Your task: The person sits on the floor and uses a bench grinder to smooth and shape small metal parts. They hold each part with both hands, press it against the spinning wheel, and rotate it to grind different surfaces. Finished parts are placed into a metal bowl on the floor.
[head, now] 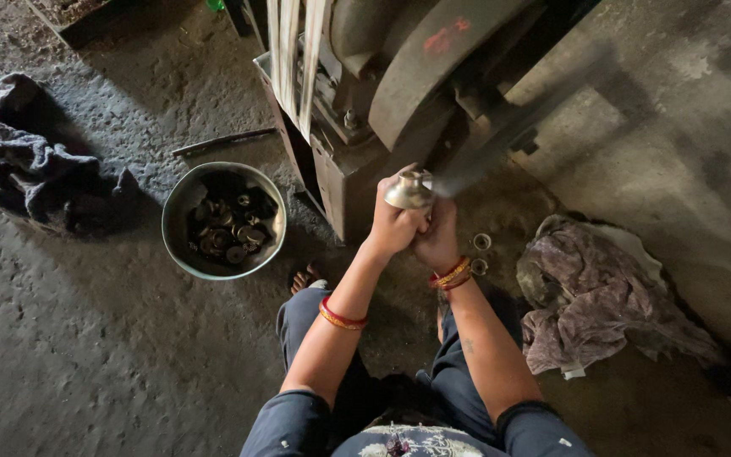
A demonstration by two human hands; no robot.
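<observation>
I had both hands up in front of me, pressed close together, with a small brass-coloured metal piece held at their tips. My left hand was curled tight round the lower part of that piece, thumb lifted along its near side and the fingers wrapped shut on it, no gap showing between them and the metal. My right hand lay against the left, knuckle to knuckle, its fingers folded up under the piece; how firmly they gripped it I could not tell, since the left hand and the piece hid them. The piece stood just beyond my fingertips, close against the blurred belt of the grey machine, which rose directly beyond my fingers.

To the left of my fingers, well apart, a round metal bowl sat on the floor with dark rings and small parts in it. Just to the right of my right wrist two small metal rings lay on the floor, and beyond them a crumpled brownish cloth. A dark rag lay far off to the left.
</observation>
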